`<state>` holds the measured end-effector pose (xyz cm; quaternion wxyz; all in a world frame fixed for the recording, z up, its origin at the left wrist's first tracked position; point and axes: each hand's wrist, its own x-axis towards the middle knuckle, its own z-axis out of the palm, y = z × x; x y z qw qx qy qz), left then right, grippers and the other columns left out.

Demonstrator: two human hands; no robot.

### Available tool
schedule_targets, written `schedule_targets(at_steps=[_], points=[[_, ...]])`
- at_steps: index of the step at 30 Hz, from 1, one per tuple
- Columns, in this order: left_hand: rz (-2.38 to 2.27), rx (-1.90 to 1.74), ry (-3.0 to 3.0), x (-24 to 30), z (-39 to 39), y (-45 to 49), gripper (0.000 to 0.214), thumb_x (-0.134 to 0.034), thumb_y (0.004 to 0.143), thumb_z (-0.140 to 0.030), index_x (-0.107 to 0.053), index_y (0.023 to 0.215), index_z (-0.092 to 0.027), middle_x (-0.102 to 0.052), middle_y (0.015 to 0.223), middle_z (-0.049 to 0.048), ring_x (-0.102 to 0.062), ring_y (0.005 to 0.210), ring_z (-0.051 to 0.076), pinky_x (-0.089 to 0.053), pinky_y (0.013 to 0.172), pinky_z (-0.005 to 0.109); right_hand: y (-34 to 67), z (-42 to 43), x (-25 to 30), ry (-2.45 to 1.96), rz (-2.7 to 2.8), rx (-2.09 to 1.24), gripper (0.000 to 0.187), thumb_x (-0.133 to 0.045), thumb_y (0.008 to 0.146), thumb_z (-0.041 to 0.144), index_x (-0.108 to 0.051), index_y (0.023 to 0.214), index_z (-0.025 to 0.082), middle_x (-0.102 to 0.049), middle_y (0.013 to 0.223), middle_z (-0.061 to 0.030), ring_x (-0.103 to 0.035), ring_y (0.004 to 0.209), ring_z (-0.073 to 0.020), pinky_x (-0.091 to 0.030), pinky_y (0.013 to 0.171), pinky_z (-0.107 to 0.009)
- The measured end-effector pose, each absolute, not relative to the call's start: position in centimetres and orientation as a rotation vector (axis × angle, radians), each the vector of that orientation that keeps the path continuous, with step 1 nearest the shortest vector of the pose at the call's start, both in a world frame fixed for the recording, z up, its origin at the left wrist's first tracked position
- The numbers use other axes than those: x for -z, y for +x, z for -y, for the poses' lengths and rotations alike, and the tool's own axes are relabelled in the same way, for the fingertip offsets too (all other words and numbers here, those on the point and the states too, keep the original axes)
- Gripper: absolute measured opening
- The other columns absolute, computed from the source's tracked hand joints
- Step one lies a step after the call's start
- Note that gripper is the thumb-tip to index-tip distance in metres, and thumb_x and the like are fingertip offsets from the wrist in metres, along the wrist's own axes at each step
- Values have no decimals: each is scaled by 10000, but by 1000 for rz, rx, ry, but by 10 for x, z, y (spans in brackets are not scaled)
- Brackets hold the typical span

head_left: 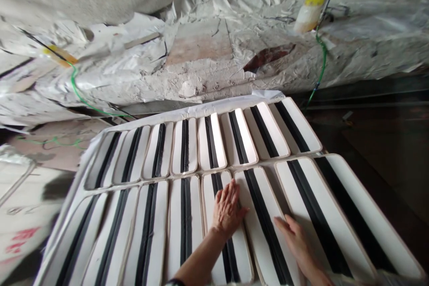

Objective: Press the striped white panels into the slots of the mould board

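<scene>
Long white pads with rounded ends lie in two rows, each with a black strip down its length. My left hand [229, 208] rests flat, fingers stretched out, on a near-row pad [219, 179] and reaches its right edge. To its right, my right hand [296, 237] touches the right edge of the neighbouring pad [264, 196] with its fingers extended. Neither hand grips anything that I can make out. Farther right, more near-row pads [318, 205] partly overlap. A far-row pad [212, 140] lies beyond my left hand.
A long bench [140, 78] covered in wrinkled white sheeting runs behind the pads. On it stands a yellow-topped bottle [306, 13], with a green cord [323, 60] hanging beside it. Another yellow bottle [60, 55] lies at left. White sacking with red marks [20, 237] sits at lower left.
</scene>
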<state>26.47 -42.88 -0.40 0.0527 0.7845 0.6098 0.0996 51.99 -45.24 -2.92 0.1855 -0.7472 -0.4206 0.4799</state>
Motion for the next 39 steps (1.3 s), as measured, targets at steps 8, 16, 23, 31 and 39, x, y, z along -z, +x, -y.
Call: schedule_targets(at_steps=[8,16,23,31,39], points=[[-1921,-315,2422,22,401,255,890,-408,863,-757,-208,1561,-242,-98,1623,122,-85,1488,376,-196,1161,642,518,451,35,-2065,1246,-1428,685,-477,714,778,-582,986,158,-680,1053,-184,-614,1056,-336,-450,899,-382],[-1790,-260,2447,19,413,264,831,-356,893,-741,-201,1558,-267,-130,1623,37,-89,1494,338,-181,1177,619,510,449,20,-2007,1207,-1287,451,-559,762,659,-552,720,210,-634,701,-44,-611,742,-232,-429,625,-288],[-1774,-155,2413,19,413,264,847,-372,875,-760,-221,1554,-276,-119,1625,12,-22,1498,339,-54,1200,612,514,456,21,-1926,1189,-1373,456,-559,786,651,-536,782,196,-552,697,27,-501,678,-160,-361,596,-252],[-1706,-163,2467,18,418,267,829,-411,891,-717,-222,1556,-260,-90,1628,57,-10,1498,348,-7,1184,642,491,454,15,-2180,1393,-1042,363,-500,878,484,-407,653,215,-430,584,21,-373,580,-144,-257,580,-293],[-1628,-199,2474,16,443,299,802,-432,912,-671,-288,1538,-192,-85,1619,155,-24,1498,337,-88,1199,599,476,455,-2,-2360,1406,-985,248,-464,966,379,-568,884,168,-633,818,-114,-572,785,-236,-319,659,-308]])
